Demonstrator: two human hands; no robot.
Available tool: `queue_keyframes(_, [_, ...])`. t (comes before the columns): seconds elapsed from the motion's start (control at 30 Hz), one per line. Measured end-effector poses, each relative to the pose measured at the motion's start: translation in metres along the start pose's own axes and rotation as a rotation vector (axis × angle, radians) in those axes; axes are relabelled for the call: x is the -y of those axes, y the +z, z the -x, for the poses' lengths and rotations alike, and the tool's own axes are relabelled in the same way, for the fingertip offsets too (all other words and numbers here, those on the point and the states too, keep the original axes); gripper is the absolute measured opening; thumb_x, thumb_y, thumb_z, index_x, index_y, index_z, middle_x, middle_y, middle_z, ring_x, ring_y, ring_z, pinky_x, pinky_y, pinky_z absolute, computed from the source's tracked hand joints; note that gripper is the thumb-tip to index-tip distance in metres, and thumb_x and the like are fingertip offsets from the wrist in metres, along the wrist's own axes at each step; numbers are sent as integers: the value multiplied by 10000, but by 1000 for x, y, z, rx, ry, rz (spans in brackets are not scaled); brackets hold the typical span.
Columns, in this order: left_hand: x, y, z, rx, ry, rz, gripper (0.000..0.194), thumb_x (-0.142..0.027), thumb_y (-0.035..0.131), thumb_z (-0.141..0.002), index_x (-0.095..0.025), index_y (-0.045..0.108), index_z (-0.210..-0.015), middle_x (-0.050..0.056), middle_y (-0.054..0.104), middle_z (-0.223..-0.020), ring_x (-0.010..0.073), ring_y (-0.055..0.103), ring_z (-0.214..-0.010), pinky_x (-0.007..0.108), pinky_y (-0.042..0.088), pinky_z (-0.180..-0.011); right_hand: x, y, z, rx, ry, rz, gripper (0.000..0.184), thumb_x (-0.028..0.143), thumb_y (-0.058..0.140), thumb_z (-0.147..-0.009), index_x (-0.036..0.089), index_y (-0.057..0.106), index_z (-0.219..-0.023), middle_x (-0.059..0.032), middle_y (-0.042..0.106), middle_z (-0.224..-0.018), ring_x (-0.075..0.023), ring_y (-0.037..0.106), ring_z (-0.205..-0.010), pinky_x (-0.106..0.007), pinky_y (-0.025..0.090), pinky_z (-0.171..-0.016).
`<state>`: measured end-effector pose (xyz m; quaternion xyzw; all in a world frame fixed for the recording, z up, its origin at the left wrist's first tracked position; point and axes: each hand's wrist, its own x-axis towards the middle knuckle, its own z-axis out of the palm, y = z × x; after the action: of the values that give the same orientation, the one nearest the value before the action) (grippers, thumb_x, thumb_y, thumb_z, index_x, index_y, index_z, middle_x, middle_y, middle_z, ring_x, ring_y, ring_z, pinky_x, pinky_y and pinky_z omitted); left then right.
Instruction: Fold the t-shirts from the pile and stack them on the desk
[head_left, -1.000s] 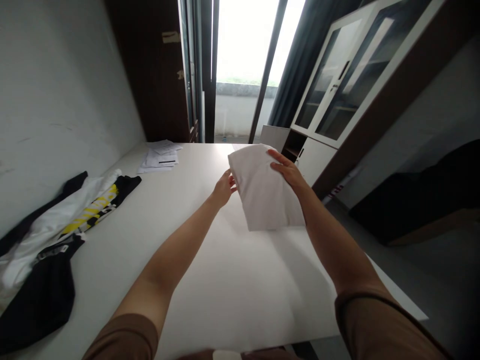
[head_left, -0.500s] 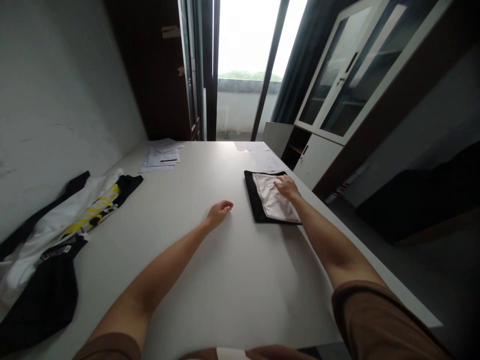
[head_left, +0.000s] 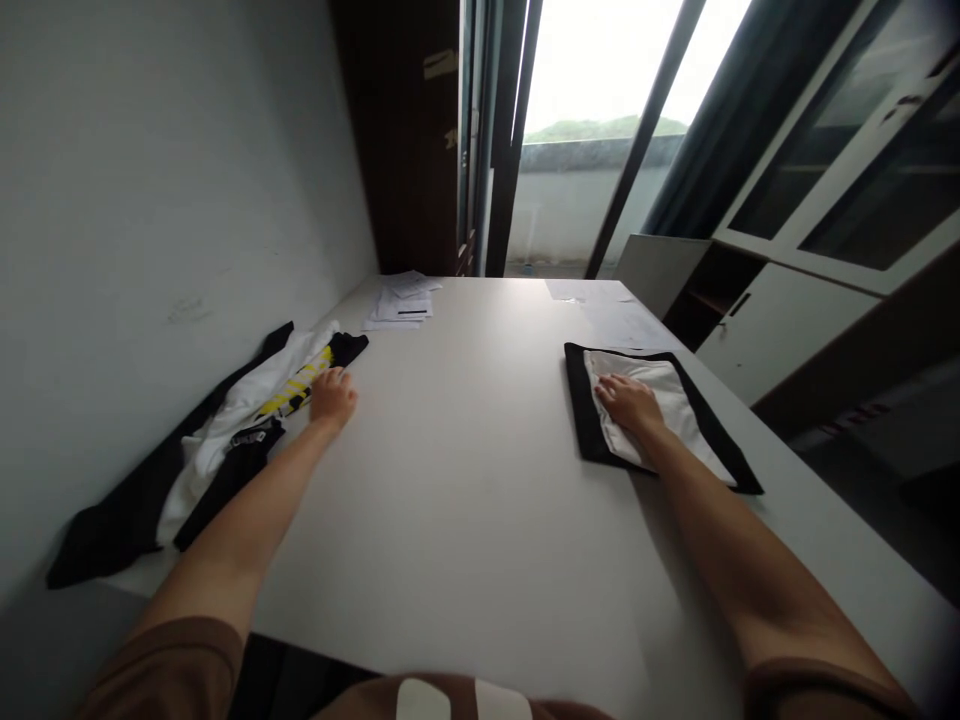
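My left hand (head_left: 334, 397) is at the right edge of a loose heap of clothes, beside a garment with yellow lettering (head_left: 296, 385). Its fingers are loosely bent and apart from one another; whether the tips touch the cloth is hard to see. A white garment (head_left: 255, 395) and black garments (head_left: 120, 520) lie crumpled together in that heap. On the right, my right hand (head_left: 628, 402) rests with fingers spread on a folded white cloth (head_left: 679, 400), which lies on top of a flat black folded cloth (head_left: 589, 430).
Loose papers (head_left: 405, 300) lie at the far left of the white table (head_left: 465, 480), and more sheets (head_left: 622, 320) at the far right. A wall (head_left: 187, 180) borders the left side. White cabinets (head_left: 795, 310) stand beyond the right edge.
My left hand has moved left from the middle of the table to the heap of clothes. My right hand stays on the white cloth. The view has turned left.
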<state>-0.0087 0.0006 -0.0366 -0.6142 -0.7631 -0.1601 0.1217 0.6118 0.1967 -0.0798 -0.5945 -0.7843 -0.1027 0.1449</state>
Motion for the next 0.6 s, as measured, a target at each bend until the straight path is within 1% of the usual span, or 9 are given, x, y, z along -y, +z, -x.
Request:
queue_keyframes(0.03, [26,-9,4,-8,-131,-119,398,-225,516,-887,-133,612,-1262,202,525,-1406,366,415,-1323,534,303,-1113,2,-2,1,-13,-7,-6,411,398,442,-1010,197,691,-1269,-139,663,-1303,-277,598,-1195,-416,415,-1018])
queue_keyframes(0.07, [48,-16,8,12,-233,-214,413,-260,520,-889,-129,597,-1273,212,543,-1367,381,441,-1286,534,343,-1066,6,-4,2,-28,-19,-16,395,381,450,-1006,191,702,-1245,-139,681,-1260,-277,612,-1152,-418,418,-1011])
queue_keyframes(0.1, [66,-21,13,39,-291,-282,424,-289,518,-895,-131,586,-1282,215,563,-1326,388,467,-1249,529,373,-1024,11,-6,3,-45,-37,-29,380,368,456,-1003,188,711,-1219,-140,693,-1225,-278,618,-1120,-422,417,-1012])
queue_keyframes(0.17, [88,-27,21,98,-309,-370,431,-329,518,-905,-143,574,-1289,208,593,-1264,389,504,-1201,508,405,-977,28,-11,5,-88,-102,-72,345,346,470,-998,194,730,-1167,-138,700,-1197,-280,613,-1110,-432,406,-1032])
queue_keyframes(0.23, [94,-31,24,146,-263,-389,403,-345,511,-922,-144,585,-1263,206,610,-1234,382,529,-1184,494,415,-967,50,-14,6,-122,-205,-127,303,327,490,-995,216,745,-1114,-120,700,-1204,-276,598,-1139,-436,393,-1060])
queue_keyframes(0.3, [87,-33,20,198,-215,-339,354,-340,490,-948,-137,611,-1210,209,628,-1208,373,551,-1178,485,418,-972,75,-17,6,-128,-327,-182,268,309,507,-995,238,753,-1075,-90,704,-1206,-266,592,-1158,-436,391,-1073])
queue_keyframes(0.4, [62,-31,7,300,-162,-207,312,-339,478,-977,-133,643,-1144,197,672,-1132,347,599,-1132,463,431,-963,113,-18,8,-87,-470,-266,246,285,525,-994,244,757,-1065,-74,708,-1211,-249,597,-1164,-417,408,-1066])
queue_keyframes(0.5, [27,-20,-8,373,-111,-85,315,-392,498,-980,-152,664,-1099,179,707,-1079,317,649,-1047,438,460,-930,148,-15,12,-3,-543,-341,241,279,533,-996,243,758,-1073,-76,706,-1217,-234,603,-1152,-371,436,-1032])
queue_keyframes(0.6, [-17,-3,-21,397,-65,49,298,-448,543,-949,-187,675,-1005,148,730,-1002,293,670,-995,395,488,-899,178,-9,15,60,-531,-403,255,302,537,-999,251,733,-1154,-80,687,-1245,-223,595,-1158,-348,435,-1029])
